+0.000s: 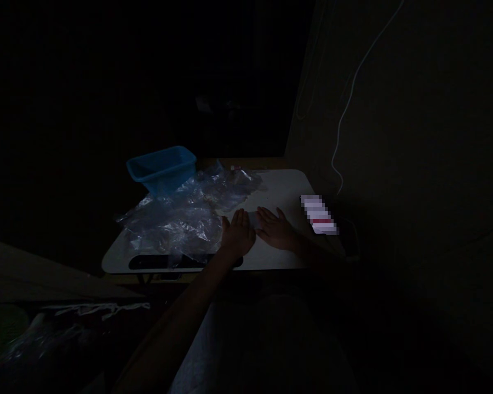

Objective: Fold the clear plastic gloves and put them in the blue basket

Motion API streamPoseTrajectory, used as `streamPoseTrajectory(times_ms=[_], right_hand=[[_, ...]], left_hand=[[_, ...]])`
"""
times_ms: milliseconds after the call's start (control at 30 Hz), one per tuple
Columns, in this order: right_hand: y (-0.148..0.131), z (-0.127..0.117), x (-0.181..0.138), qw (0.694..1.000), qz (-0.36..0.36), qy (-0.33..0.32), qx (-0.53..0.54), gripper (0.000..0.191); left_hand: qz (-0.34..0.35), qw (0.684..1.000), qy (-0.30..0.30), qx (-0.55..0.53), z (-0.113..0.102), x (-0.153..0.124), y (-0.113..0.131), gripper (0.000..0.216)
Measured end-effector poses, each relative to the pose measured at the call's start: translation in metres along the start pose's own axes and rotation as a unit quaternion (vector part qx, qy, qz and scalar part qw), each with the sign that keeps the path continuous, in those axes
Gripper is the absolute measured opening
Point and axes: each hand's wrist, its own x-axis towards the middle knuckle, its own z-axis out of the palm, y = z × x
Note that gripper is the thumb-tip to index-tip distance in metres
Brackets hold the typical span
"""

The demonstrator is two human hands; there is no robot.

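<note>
Both of my hands rest palm down on a small white table (pixel 277 189) in dim light. My left hand (pixel 237 236) lies flat with its fingers stretched forward, beside the right edge of a heap of clear plastic bags (pixel 181 219). My right hand (pixel 276 229) lies flat too, its fingers pointing left and forward. Between the two hands a small pale, flat piece (pixel 253 220) shows, perhaps plastic film; the dark hides what it is. Neither hand is closed around anything.
A blue plastic basin (pixel 164 169) stands at the back left, behind the bags. A phone with a lit, blurred screen (pixel 318 213) lies at the table's right edge. A white cable (pixel 353 82) hangs along the right wall. Crumpled plastic (pixel 45 342) sits low at the left.
</note>
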Motion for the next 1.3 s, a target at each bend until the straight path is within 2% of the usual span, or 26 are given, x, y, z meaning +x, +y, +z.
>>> streamPoseTrajectory(times_ms=[933, 1300], right_hand=[[0.0001, -0.0035, -0.0073, 0.994, 0.105, 0.008, 0.008, 0.069], [-0.0007, 0.0035, -0.0087, 0.981, 0.190, 0.014, 0.024, 0.079]], left_hand=[[-0.001, 1.000, -0.003, -0.001, -0.0036, -0.0011, 0.0011, 0.056], [0.001, 1.000, 0.006, -0.017, -0.0007, -0.0011, -0.0007, 0.055]])
